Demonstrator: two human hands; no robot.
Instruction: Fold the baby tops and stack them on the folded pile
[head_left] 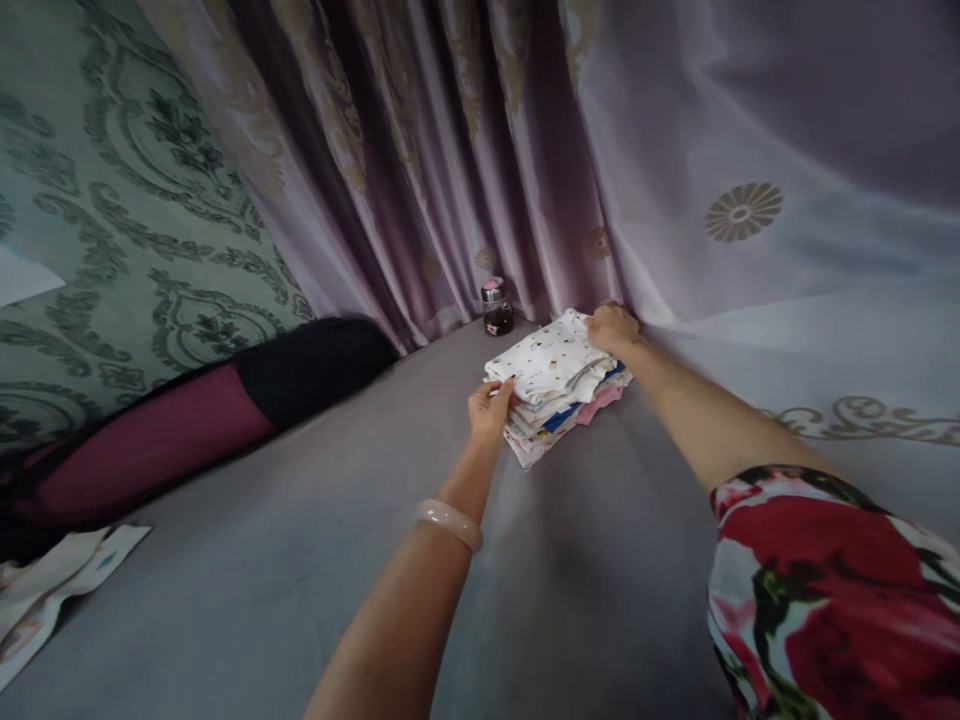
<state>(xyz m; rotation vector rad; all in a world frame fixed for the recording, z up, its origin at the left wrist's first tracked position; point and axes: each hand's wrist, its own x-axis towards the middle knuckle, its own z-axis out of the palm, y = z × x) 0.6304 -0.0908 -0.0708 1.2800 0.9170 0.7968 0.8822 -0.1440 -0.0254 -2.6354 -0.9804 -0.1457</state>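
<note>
A stack of folded clothes (568,415) lies on the grey sheet (360,500), with white, blue and pink layers showing along its near side. On top is a folded white garment (551,350) dotted with small dark and yellow prints. My left hand (491,405) pinches the near left corner of this top garment. At its far right corner, my right hand (613,328) is closed on the same cloth; the fingertips there are partly hidden. A pale bangle (450,524) circles my left wrist.
Just behind the stack stands a small glass jar (497,312) with a shiny lid, against the purple curtain (450,180). A long black and maroon bag (187,420) lies along the patterned wall. White papers or cloths (60,585) rest at the left edge.
</note>
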